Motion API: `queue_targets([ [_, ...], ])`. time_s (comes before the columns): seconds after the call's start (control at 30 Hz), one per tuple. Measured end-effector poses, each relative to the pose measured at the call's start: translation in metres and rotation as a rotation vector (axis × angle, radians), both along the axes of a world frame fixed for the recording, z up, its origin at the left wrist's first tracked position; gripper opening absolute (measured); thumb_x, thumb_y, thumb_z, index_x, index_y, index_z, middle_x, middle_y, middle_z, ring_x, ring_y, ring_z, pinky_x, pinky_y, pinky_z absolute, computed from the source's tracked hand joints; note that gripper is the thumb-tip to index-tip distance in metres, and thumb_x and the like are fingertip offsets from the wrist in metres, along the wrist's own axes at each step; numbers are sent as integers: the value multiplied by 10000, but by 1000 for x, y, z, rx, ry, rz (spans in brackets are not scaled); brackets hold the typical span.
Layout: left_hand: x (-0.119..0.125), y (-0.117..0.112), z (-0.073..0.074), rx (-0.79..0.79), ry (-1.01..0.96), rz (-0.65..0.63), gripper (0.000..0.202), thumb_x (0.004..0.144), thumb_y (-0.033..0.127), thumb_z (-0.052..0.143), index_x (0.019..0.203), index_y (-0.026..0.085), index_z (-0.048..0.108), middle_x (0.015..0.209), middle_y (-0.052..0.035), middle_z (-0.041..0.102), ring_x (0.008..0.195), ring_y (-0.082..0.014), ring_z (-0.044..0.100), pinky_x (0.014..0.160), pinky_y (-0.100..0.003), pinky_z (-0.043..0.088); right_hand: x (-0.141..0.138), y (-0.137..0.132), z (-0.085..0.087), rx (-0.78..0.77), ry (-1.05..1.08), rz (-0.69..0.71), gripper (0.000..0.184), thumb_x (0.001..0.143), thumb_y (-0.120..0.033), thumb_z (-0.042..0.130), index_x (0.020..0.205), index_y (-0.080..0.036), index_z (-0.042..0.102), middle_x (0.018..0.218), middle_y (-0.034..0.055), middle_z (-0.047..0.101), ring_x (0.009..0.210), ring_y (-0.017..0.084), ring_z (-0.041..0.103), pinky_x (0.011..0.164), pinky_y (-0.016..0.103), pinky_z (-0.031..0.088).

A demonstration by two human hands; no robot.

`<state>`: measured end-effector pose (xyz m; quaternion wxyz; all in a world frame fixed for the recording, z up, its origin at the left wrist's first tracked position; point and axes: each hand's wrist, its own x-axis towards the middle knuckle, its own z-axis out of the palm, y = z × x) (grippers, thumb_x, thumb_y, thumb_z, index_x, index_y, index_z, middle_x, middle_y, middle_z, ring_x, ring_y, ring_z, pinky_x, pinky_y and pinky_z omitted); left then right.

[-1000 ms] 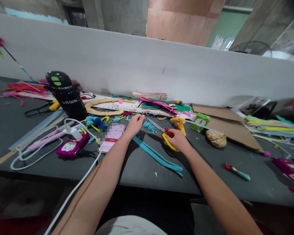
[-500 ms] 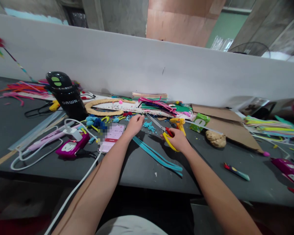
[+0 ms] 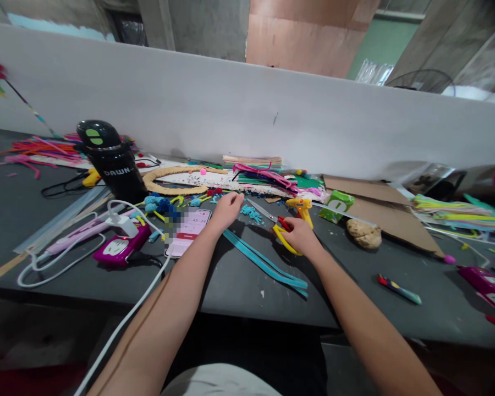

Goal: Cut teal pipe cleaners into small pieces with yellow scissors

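My left hand [image 3: 227, 210] is closed in a pinch, its fingertips pointing right. Blue pipe cleaners [image 3: 268, 264] run out from beneath it and trail across the table towards the lower right; the end in the fingers is mostly hidden. My right hand [image 3: 299, 234] grips scissors [image 3: 287, 241] with yellow and red handles. Their blades point up and left, with the tips close to my left fingertips. Between the hands lies a small pile of short blue cut pieces [image 3: 252, 213]. A yellow glue gun [image 3: 301, 206] stands just beyond my right hand.
A phone [image 3: 190, 234] lies left of my left forearm, near blue pompoms [image 3: 152, 203]. Further left are a purple power socket [image 3: 121, 246], white cables and a black bottle [image 3: 114, 165]. Rightward are a green box [image 3: 337, 204], a tan lump [image 3: 363, 234], cardboard [image 3: 396, 223] and a utility knife [image 3: 399, 289].
The scissors have shifted very slightly, their blade tips a touch lower. My left hand and the blue pipe cleaners look almost unmoved.
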<state>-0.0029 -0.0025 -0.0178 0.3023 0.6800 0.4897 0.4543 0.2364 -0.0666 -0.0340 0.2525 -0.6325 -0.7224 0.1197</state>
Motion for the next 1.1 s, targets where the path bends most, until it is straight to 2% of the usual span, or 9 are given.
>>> queue_targets([
  [0.23,0,-1,1,2,13,2,375,921,413,434,617,193,425,578,28,419,577,-128,403,576,-279,287,1,1,0,-21,8,7,331,740,-505,660,715,-175,670,635,12,592,594,141,475,543,263,295],
  [0.4,-1,0,1,-2,17,6,370,915,411,442,615,195,421,568,30,409,572,-128,395,567,-278,277,1,3,0,-17,-23,16,295,749,-462,645,675,-176,643,634,9,577,600,139,468,555,264,298],
  [0.7,-1,2,-2,-35,-18,18,401,901,432,437,579,194,418,531,31,393,525,-120,368,533,-283,251,-1,-2,3,-7,28,-17,422,731,-598,641,669,-183,608,589,-9,532,576,135,451,525,265,280],
  [1.1,-1,2,-1,-43,-64,-10,413,901,435,441,569,190,436,519,27,419,519,-119,384,532,-278,278,-2,-3,4,-21,-8,22,357,748,-515,634,635,-185,562,591,-11,521,581,128,434,529,261,266],
])
